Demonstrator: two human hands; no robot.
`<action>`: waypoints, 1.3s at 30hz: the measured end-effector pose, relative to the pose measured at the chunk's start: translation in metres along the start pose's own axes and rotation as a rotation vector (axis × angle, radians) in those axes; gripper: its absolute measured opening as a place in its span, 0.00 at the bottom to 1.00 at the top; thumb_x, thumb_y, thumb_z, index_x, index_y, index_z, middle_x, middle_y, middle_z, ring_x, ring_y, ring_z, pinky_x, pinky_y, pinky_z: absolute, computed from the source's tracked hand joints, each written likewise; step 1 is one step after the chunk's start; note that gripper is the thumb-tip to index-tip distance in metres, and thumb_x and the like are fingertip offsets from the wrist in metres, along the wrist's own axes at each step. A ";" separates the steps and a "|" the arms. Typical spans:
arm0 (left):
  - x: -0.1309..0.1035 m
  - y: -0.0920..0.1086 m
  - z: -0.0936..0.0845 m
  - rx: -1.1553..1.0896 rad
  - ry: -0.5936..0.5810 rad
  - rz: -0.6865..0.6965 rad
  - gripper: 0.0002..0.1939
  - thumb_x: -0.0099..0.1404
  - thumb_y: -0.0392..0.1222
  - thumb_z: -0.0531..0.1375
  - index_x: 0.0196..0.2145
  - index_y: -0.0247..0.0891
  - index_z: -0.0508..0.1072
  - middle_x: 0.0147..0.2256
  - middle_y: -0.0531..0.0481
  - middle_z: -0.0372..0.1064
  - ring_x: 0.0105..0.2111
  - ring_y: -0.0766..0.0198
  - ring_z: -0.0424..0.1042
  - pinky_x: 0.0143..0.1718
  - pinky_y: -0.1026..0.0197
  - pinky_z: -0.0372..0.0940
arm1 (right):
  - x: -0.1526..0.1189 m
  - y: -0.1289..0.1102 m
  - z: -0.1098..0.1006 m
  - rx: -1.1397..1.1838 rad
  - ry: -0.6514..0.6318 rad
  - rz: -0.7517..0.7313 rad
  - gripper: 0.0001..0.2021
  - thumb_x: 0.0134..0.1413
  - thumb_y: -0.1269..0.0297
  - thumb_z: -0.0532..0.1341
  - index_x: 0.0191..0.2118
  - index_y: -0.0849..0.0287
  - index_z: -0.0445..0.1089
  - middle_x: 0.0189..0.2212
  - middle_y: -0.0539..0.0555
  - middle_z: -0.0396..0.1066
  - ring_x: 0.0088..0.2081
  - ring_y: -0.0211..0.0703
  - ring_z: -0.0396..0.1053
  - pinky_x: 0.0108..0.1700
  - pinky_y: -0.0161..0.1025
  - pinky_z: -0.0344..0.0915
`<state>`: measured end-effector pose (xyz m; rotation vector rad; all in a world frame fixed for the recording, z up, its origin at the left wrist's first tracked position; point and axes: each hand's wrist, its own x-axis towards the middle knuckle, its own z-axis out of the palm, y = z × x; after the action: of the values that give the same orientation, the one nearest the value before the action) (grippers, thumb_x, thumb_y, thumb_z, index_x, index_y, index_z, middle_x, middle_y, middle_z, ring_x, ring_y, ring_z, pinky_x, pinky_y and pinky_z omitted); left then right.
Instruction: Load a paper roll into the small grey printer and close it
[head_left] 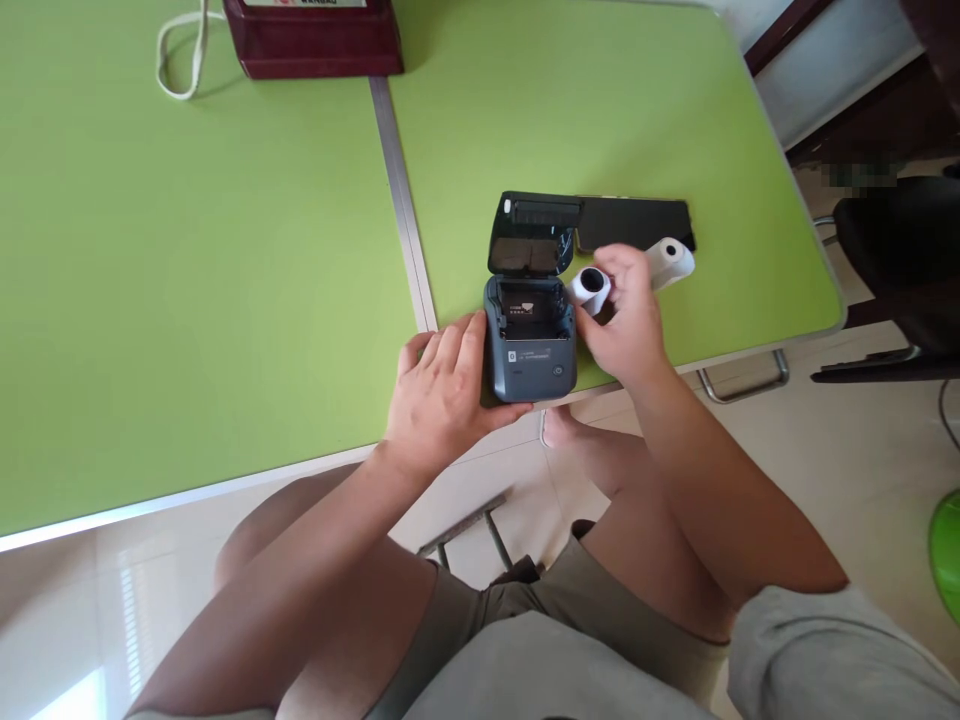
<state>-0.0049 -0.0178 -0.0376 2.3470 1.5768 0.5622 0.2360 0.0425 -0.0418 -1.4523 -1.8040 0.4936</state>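
A small dark grey label printer (532, 370) stands near the table's front edge, its lid (529, 235) flipped up and back. No roll shows in its bay. My left hand (442, 390) steadies it, fingers along its left side and thumb along the lower front. Just right of the printer, my right hand (626, 310) grips a white paper roll (581, 298) with a dark core; the roll's outer end faces me. A second white paper roll (679, 265) lies just beyond my right hand, partly hidden by it. Behind both rolls is a black smartphone (637, 222), lying flat.
The green table (225, 280) has a metal seam strip (401, 190) left of the printer. A dark red box-like object (315, 42) with a white cord (199, 60) sits at the back. On the right, beyond the table, is a dark chair (900, 240). My legs are below the front edge.
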 end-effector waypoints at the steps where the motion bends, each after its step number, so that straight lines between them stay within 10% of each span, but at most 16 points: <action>1: 0.000 0.000 0.000 -0.002 -0.002 -0.001 0.53 0.60 0.76 0.63 0.68 0.33 0.60 0.60 0.31 0.71 0.59 0.42 0.73 0.63 0.43 0.62 | -0.001 0.000 -0.001 -0.031 -0.051 -0.018 0.20 0.59 0.63 0.61 0.56 0.53 0.60 0.48 0.59 0.74 0.47 0.52 0.75 0.50 0.51 0.71; 10: 0.000 -0.003 0.004 0.055 0.031 0.029 0.56 0.60 0.77 0.63 0.68 0.28 0.60 0.59 0.29 0.71 0.58 0.41 0.73 0.61 0.44 0.61 | 0.007 0.012 -0.008 -0.126 -0.002 -0.255 0.21 0.62 0.64 0.58 0.60 0.50 0.61 0.51 0.59 0.72 0.50 0.53 0.74 0.50 0.54 0.75; 17: 0.000 -0.002 0.003 0.057 0.046 0.047 0.56 0.61 0.77 0.62 0.68 0.28 0.59 0.59 0.30 0.71 0.58 0.42 0.73 0.60 0.44 0.62 | 0.006 -0.026 -0.005 -0.069 -0.002 -0.455 0.17 0.58 0.70 0.62 0.51 0.48 0.68 0.47 0.52 0.79 0.47 0.51 0.79 0.49 0.52 0.76; 30: -0.002 0.000 0.001 0.031 0.031 0.034 0.58 0.60 0.72 0.66 0.73 0.31 0.54 0.65 0.29 0.65 0.64 0.41 0.67 0.64 0.46 0.59 | 0.010 -0.036 -0.002 0.095 -0.053 -0.397 0.05 0.57 0.69 0.65 0.32 0.52 0.74 0.38 0.50 0.83 0.44 0.49 0.81 0.48 0.51 0.77; 36: -0.004 -0.001 -0.002 0.041 0.031 0.117 0.36 0.68 0.66 0.63 0.68 0.53 0.66 0.66 0.32 0.61 0.64 0.43 0.68 0.62 0.41 0.61 | -0.004 -0.032 -0.006 0.150 -0.119 -0.422 0.07 0.60 0.59 0.64 0.30 0.51 0.75 0.40 0.51 0.79 0.45 0.50 0.77 0.51 0.55 0.74; 39: -0.004 -0.002 -0.003 0.029 0.025 0.132 0.33 0.68 0.64 0.64 0.66 0.55 0.68 0.65 0.32 0.61 0.63 0.43 0.67 0.62 0.40 0.61 | 0.005 -0.016 0.003 0.271 0.063 -0.265 0.10 0.64 0.50 0.61 0.39 0.47 0.75 0.43 0.52 0.75 0.47 0.50 0.75 0.53 0.55 0.72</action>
<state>-0.0086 -0.0206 -0.0365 2.4883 1.4576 0.6034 0.2231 0.0428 -0.0308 -1.0172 -1.7691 0.5268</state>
